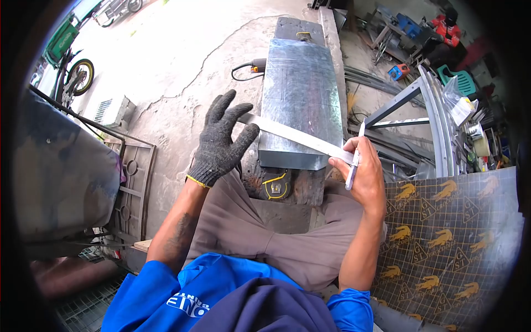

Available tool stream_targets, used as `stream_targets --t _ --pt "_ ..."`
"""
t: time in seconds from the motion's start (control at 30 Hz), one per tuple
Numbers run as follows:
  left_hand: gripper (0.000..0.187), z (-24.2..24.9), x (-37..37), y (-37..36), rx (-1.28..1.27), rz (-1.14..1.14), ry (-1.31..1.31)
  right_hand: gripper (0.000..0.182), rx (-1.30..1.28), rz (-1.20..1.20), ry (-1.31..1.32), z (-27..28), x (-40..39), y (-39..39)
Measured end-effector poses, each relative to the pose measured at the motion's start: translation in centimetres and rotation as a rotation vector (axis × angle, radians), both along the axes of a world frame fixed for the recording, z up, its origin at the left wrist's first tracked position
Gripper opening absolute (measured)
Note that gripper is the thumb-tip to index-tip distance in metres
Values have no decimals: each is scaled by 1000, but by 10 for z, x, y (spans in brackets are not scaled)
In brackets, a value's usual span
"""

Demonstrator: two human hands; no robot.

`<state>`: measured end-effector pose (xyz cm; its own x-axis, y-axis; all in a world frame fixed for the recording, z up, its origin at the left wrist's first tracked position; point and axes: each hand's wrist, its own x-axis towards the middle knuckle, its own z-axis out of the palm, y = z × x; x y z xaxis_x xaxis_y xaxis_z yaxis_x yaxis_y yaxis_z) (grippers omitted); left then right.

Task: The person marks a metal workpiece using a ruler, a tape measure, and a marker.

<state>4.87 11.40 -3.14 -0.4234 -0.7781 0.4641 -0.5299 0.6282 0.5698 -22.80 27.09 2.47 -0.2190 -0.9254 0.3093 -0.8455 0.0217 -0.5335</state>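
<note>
Gloved in dark grey knit, my left hand has its thumb and index finger at the edges of one end of a flat metal ruler; its other fingers are spread. My bare right hand pinches the ruler's other end, where a slim pale pen-like stick crosses it. The ruler slants over a shiny sheet-metal piece with a folded front edge, which lies on a worn wooden bench. A black and yellow tape measure sits on the bench's near end, close to my knees.
Beside the bench lies a corded power tool. A metal frame and long steel bars stand at the right, near a printed Crocodile-brand sheet. At the left are a metal gate and a motorcycle. Another person sits far right.
</note>
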Motion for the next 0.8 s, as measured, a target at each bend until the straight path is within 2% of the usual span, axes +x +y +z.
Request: stream_targets --t 0.1,0.13,0.17,0.23,0.27,0.4,0.43,0.5,0.57,0.63,0.67,0.7,0.8 --pt "43 -1 4 -27 285 36 247 42 19 -20 -22 1 -2 -2" --pt "43 -6 7 -42 292 0 310 42 21 -24 -19 1 -2 -2" --pt "42 -15 6 -58 468 -78 574 42 30 -28 -27 1 -2 -2" --pt "54 -28 -2 -93 882 -184 1025 42 41 -36 -37 0 -2 -2" --pt "68 -29 -9 -109 1008 -181 1065 42 51 -39 -44 0 -2 -2" --pt "76 -45 -50 -174 1182 -258 1135 44 121 -92 -126 6 -1 -5" --pt "76 -46 -62 -181 1192 -264 1137 44 126 -100 -121 6 -2 -4" --pt "82 -50 -82 -200 1039 -295 1043 45 120 -117 -195 6 -3 -4" --pt "79 -63 -97 -217 1022 -319 1029 45 86 -97 -176 4 -8 -4" --pt "71 -75 -109 -226 989 -367 850 45 107 -150 -206 1 -10 -4" --pt "64 -82 -113 -233 988 -447 818 44 158 -164 -238 2 -9 -4" --pt "64 -88 -114 -238 1009 -431 822 44 183 -162 -241 2 -9 -5" --pt "55 -72 -118 -235 575 -470 705 43 179 -138 -219 2 -12 -7"
